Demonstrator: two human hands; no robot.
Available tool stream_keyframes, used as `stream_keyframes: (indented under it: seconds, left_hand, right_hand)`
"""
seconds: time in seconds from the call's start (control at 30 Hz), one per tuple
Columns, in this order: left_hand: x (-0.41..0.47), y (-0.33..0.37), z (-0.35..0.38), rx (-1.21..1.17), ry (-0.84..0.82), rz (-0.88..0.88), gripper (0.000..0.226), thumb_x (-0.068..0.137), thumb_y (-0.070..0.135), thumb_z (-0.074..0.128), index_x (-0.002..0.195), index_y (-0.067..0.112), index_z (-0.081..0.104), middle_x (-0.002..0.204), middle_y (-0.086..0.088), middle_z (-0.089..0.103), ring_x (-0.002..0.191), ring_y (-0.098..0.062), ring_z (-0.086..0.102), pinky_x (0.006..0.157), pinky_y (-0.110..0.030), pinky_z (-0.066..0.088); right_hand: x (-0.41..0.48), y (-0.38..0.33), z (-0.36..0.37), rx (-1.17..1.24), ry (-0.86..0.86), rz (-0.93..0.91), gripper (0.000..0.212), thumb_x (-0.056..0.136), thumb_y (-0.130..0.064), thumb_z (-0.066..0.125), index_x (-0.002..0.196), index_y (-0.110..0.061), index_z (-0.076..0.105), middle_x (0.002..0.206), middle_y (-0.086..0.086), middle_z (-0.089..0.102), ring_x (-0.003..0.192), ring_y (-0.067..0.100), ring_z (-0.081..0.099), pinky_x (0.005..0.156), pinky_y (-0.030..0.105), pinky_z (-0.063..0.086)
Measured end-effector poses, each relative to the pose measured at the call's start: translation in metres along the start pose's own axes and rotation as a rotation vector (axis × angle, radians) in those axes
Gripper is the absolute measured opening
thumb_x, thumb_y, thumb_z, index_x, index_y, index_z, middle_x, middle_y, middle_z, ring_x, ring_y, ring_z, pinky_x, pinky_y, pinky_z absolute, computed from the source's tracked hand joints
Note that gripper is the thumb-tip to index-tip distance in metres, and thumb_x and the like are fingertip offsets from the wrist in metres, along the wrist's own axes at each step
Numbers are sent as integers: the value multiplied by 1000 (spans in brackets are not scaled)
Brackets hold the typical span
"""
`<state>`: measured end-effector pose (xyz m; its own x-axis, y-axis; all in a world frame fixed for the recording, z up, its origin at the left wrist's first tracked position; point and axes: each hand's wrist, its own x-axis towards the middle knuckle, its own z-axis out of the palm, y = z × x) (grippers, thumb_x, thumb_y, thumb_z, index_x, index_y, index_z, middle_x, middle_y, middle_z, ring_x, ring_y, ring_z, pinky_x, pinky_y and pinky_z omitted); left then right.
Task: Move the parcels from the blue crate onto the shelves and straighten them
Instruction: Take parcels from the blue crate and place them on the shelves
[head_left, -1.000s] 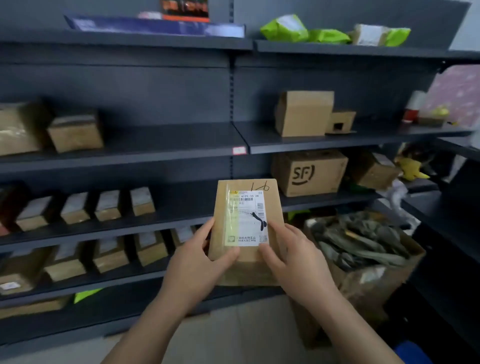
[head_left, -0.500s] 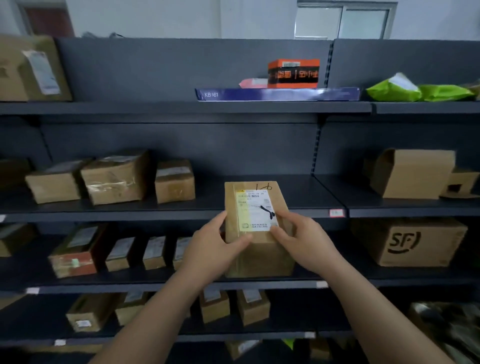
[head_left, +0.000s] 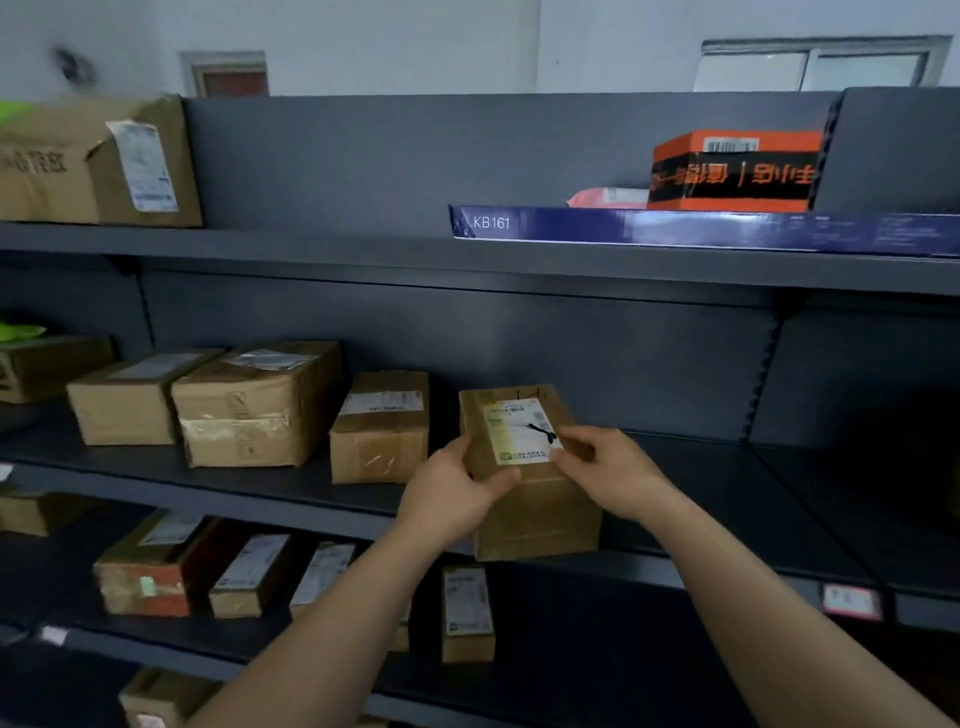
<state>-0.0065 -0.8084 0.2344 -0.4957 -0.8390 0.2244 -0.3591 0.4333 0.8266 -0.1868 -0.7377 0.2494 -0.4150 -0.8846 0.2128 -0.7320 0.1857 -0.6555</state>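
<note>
Dim, bluish light; window (head_left: 826, 65) top right bright; left edge motion-blurred; wide-angle bending at edges; lower shelves shadowed.

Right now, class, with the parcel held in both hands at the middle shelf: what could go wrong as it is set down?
1. The parcel overhangs the middle shelf front edge; released too early by the left hand and right hand, it could tip off.
2. The neighbouring box sits close on the left; sliding the parcel in may knock it crooked.
</note>
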Motion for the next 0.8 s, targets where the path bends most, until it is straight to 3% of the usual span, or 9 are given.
stream_keyframes:
  seconds: [0.13,0.27,0.4,0.5,0.67,0.8]
  left_hand:
    - [42,-14,8,5,12,-21,53,83,45,67,129,26,51,99,11,64,94,-11,64,83,-35,54]
    - [70,-21,10,28,45,2,55,85,46,65,132,23,49,91,14,61,91,-10,64,78,-29,54]
    - [91,-26,11,63,64,-8,63,84,49,64,137,21,45,99,9,62,89,-8,60,68,-20,49]
    - [104,-31,10,68,61,-24,69,82,53,64,140,22,43,117,4,63,94,-9,58,70,-22,49]
    - [110,-34,11,124,50,2,63,86,53,59,139,24,42,119,4,62,89,-5,50,68,-22,42]
    - [109,-31,11,269,95,42,54,88,53,55,134,25,48,110,5,64,87,-8,56,71,-27,50]
  right_hand:
    - [47,11,9,41,-52,-8,48,92,-42,54,136,-25,48,133,-6,53,107,9,53,90,26,47]
    - [81,18,15,22,-85,18,51,93,-44,52,139,-24,45,138,-3,49,115,13,52,95,29,46]
    - [100,21,20,9,-95,13,48,94,-44,49,139,-25,45,137,-1,50,115,14,52,95,28,46]
    - [109,21,23,-15,-98,20,49,95,-46,47,140,-26,43,137,0,50,114,14,53,93,28,47]
    - [117,20,26,-63,-86,17,49,96,-46,44,140,-25,42,139,0,47,118,15,50,95,29,45]
    - [114,18,28,-129,-23,-1,49,97,-44,43,141,-22,42,139,2,48,121,19,49,94,29,44]
